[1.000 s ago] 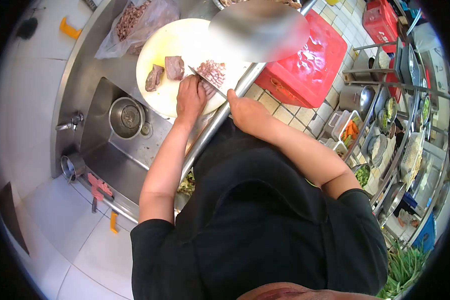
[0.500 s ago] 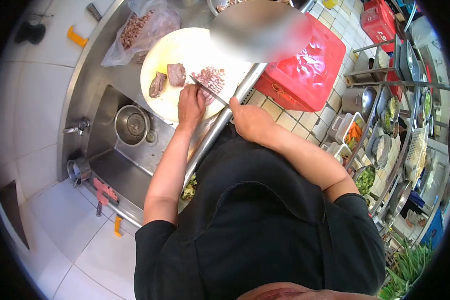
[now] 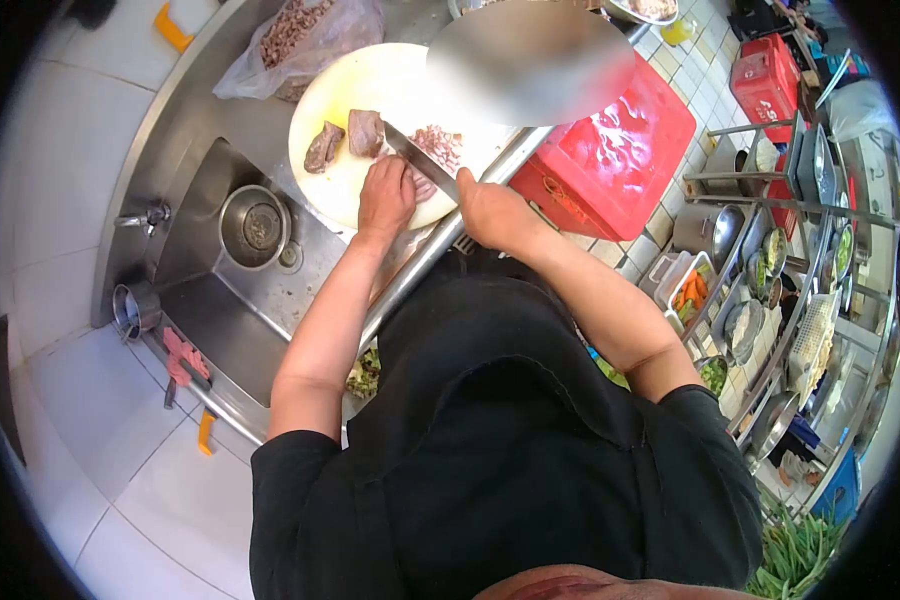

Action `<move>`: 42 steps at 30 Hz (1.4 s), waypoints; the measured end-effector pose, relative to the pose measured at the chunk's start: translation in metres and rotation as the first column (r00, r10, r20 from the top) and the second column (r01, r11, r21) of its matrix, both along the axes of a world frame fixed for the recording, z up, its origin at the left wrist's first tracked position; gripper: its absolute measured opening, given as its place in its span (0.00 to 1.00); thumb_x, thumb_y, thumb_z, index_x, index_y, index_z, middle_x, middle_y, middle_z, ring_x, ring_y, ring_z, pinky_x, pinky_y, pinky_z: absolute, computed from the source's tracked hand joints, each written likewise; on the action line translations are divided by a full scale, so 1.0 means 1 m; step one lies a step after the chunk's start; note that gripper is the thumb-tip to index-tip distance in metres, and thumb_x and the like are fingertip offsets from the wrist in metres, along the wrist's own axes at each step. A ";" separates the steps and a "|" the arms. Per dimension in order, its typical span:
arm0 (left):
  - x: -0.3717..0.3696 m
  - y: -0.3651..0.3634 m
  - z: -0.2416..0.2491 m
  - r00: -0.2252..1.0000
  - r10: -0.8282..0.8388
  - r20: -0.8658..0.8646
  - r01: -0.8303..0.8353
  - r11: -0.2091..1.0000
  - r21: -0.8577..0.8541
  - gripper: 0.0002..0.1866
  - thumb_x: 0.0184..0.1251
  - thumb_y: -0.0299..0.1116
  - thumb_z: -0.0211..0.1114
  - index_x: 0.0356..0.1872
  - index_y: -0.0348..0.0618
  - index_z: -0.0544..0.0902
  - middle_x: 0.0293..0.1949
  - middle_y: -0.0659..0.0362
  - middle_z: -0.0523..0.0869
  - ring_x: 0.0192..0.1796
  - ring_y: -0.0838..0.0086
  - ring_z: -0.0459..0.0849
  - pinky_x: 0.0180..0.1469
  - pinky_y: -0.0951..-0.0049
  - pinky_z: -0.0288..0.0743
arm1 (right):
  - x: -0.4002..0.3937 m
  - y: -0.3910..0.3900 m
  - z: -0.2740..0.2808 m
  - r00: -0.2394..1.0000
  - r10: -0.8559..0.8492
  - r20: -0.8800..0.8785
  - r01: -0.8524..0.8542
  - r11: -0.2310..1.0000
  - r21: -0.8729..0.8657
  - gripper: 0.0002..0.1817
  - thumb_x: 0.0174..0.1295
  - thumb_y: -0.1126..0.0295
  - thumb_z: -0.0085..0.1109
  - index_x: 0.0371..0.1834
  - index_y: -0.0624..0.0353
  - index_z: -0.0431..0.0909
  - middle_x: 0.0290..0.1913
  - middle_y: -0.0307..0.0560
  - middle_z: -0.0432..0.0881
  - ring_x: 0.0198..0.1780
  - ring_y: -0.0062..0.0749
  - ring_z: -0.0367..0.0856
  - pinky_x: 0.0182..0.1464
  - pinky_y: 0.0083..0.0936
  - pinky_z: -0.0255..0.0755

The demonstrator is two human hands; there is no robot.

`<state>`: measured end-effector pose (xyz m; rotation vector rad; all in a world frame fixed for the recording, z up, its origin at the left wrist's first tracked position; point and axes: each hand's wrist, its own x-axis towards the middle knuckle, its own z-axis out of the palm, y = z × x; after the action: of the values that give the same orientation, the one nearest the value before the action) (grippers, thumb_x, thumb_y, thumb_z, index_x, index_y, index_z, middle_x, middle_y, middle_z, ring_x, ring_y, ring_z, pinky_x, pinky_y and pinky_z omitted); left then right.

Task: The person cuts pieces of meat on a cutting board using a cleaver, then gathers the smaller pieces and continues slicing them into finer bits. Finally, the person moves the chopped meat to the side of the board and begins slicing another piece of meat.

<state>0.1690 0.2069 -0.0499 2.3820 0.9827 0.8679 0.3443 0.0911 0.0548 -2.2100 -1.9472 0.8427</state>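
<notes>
Upper centre of frame, on the round pale-yellow plastic cutting board (image 3: 355, 85): left hand (image 3: 385, 195) pins brown cooked meat (image 3: 422, 186), fingers curled closed. Right hand (image 3: 492, 212) grips the steel-bladed knife (image 3: 422, 160) closed. Risk: blade beside the knuckles; slippery meat could slide, nicking fingers.

One round cutting board (image 3: 370, 80) holds two whole meat pieces (image 3: 348, 138) and one pile of slices (image 3: 437, 142). One knife (image 3: 420, 160), one metal bowl (image 3: 251, 226), one red crate (image 3: 610, 140).
</notes>
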 end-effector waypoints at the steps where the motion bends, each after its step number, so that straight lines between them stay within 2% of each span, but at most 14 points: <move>1: -0.003 0.000 0.003 1.000 -0.003 -0.007 0.002 0.997 -0.072 0.08 0.74 0.27 0.63 0.49 0.36 0.81 0.48 0.43 0.85 0.55 0.44 0.82 0.59 0.50 0.78 | 0.003 0.001 0.007 1.000 0.018 -0.001 -0.018 1.000 0.011 0.12 0.72 0.77 0.47 0.55 0.69 0.70 0.36 0.70 0.89 0.42 0.66 0.90 0.46 0.57 0.83; 2: -0.006 0.000 0.004 1.000 -0.004 -0.015 0.001 0.989 -0.148 0.08 0.74 0.27 0.63 0.49 0.36 0.82 0.47 0.43 0.84 0.55 0.43 0.82 0.59 0.50 0.78 | 0.003 -0.001 0.014 1.000 0.022 -0.003 -0.022 1.000 0.018 0.12 0.72 0.77 0.47 0.55 0.69 0.70 0.36 0.70 0.89 0.42 0.66 0.90 0.46 0.57 0.83; 3: -0.007 -0.002 0.007 0.998 0.013 0.058 -0.006 0.991 -0.130 0.07 0.73 0.27 0.63 0.48 0.36 0.82 0.47 0.43 0.84 0.54 0.44 0.82 0.58 0.49 0.77 | 0.001 -0.007 0.025 1.000 0.001 -0.014 -0.001 1.000 0.017 0.12 0.71 0.77 0.48 0.55 0.69 0.70 0.36 0.70 0.88 0.42 0.66 0.90 0.46 0.58 0.83; 7: -0.007 -0.002 0.004 0.999 0.015 0.048 -0.010 0.995 -0.097 0.07 0.73 0.26 0.63 0.47 0.36 0.82 0.47 0.43 0.84 0.52 0.44 0.83 0.57 0.49 0.78 | -0.010 -0.032 0.040 1.000 -0.017 -0.007 0.017 1.000 0.004 0.11 0.72 0.76 0.47 0.53 0.69 0.69 0.32 0.69 0.87 0.36 0.66 0.89 0.41 0.61 0.80; 17: -0.003 0.000 0.001 0.999 0.053 0.012 -0.051 0.990 -0.134 0.07 0.71 0.26 0.63 0.46 0.35 0.83 0.46 0.43 0.86 0.52 0.44 0.83 0.56 0.49 0.78 | -0.015 -0.028 0.005 1.000 -0.021 -0.010 0.020 0.997 -0.071 0.14 0.73 0.77 0.46 0.58 0.71 0.69 0.35 0.69 0.88 0.39 0.66 0.90 0.41 0.60 0.81; 20: -0.002 0.000 0.002 0.999 0.047 0.000 -0.047 0.993 -0.110 0.08 0.71 0.26 0.63 0.47 0.35 0.83 0.46 0.44 0.87 0.52 0.45 0.84 0.57 0.50 0.78 | -0.014 -0.016 -0.005 0.999 -0.051 -0.019 0.051 0.999 0.019 0.13 0.73 0.76 0.46 0.57 0.71 0.69 0.34 0.70 0.88 0.38 0.68 0.89 0.41 0.60 0.81; 22: -0.003 -0.001 0.001 0.999 0.033 -0.015 -0.034 0.995 -0.093 0.08 0.71 0.26 0.63 0.47 0.36 0.83 0.47 0.44 0.87 0.53 0.45 0.84 0.57 0.50 0.78 | -0.008 -0.005 0.003 0.997 -0.054 -0.054 0.051 0.997 -0.054 0.12 0.74 0.75 0.47 0.55 0.70 0.71 0.39 0.71 0.89 0.46 0.66 0.91 0.48 0.57 0.83; 24: -0.008 0.002 0.005 0.999 0.013 -0.038 -0.020 0.982 -0.190 0.08 0.72 0.27 0.63 0.47 0.36 0.84 0.48 0.44 0.87 0.54 0.46 0.84 0.59 0.51 0.78 | -0.005 -0.003 0.007 0.999 -0.042 -0.031 0.042 0.999 0.004 0.13 0.73 0.75 0.47 0.56 0.70 0.71 0.37 0.70 0.89 0.44 0.66 0.91 0.47 0.58 0.83; 27: -0.013 -0.002 0.007 0.997 0.053 0.057 -0.040 0.977 -0.211 0.09 0.72 0.28 0.63 0.48 0.35 0.84 0.49 0.45 0.87 0.54 0.46 0.84 0.59 0.51 0.78 | -0.006 -0.016 0.023 0.999 -0.032 -0.024 0.033 0.998 0.048 0.13 0.72 0.76 0.48 0.56 0.71 0.71 0.34 0.69 0.88 0.41 0.66 0.91 0.45 0.59 0.83; 29: -0.013 -0.002 0.006 1.000 0.023 0.015 -0.019 0.981 -0.191 0.09 0.72 0.27 0.64 0.48 0.35 0.84 0.49 0.44 0.88 0.55 0.46 0.84 0.59 0.51 0.78 | -0.012 -0.030 0.040 0.999 -0.033 -0.018 0.034 0.999 0.017 0.13 0.71 0.76 0.48 0.55 0.72 0.71 0.33 0.69 0.88 0.40 0.66 0.90 0.44 0.59 0.82; 33: -0.012 -0.004 0.006 1.000 0.005 -0.023 -0.009 0.985 -0.173 0.09 0.72 0.27 0.64 0.48 0.35 0.85 0.50 0.45 0.88 0.55 0.46 0.84 0.59 0.51 0.78 | -0.012 -0.041 0.032 0.999 -0.006 -0.036 0.007 1.000 0.025 0.15 0.73 0.75 0.48 0.59 0.70 0.69 0.33 0.68 0.88 0.38 0.66 0.90 0.43 0.59 0.82; 35: -0.010 -0.005 0.004 1.000 0.010 -0.016 -0.013 0.986 -0.164 0.09 0.72 0.27 0.64 0.48 0.35 0.84 0.49 0.45 0.87 0.54 0.46 0.83 0.59 0.50 0.78 | -0.013 -0.037 0.037 0.997 -0.036 -0.072 0.033 0.998 -0.045 0.11 0.73 0.77 0.45 0.54 0.72 0.70 0.36 0.71 0.88 0.42 0.67 0.90 0.46 0.60 0.82; 38: -0.010 -0.005 0.000 0.999 0.028 -0.018 -0.030 0.988 -0.148 0.08 0.72 0.27 0.64 0.48 0.35 0.84 0.48 0.45 0.87 0.54 0.46 0.83 0.59 0.50 0.77 | -0.017 -0.032 0.031 0.997 -0.027 -0.069 0.022 0.997 -0.069 0.11 0.74 0.77 0.44 0.54 0.71 0.69 0.37 0.71 0.88 0.43 0.68 0.90 0.47 0.60 0.82; 42: -0.008 -0.005 -0.004 0.999 0.032 -0.003 -0.032 0.992 -0.121 0.08 0.71 0.26 0.64 0.47 0.36 0.83 0.46 0.45 0.86 0.53 0.46 0.83 0.58 0.49 0.77 | -0.020 -0.028 0.000 0.998 -0.052 -0.042 0.049 0.996 -0.075 0.14 0.74 0.76 0.46 0.58 0.73 0.69 0.35 0.70 0.88 0.41 0.68 0.90 0.46 0.60 0.81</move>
<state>0.1608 0.2024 -0.0544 2.2715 1.0459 0.7952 0.3244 0.0627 0.0545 -2.2506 -1.8616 0.9626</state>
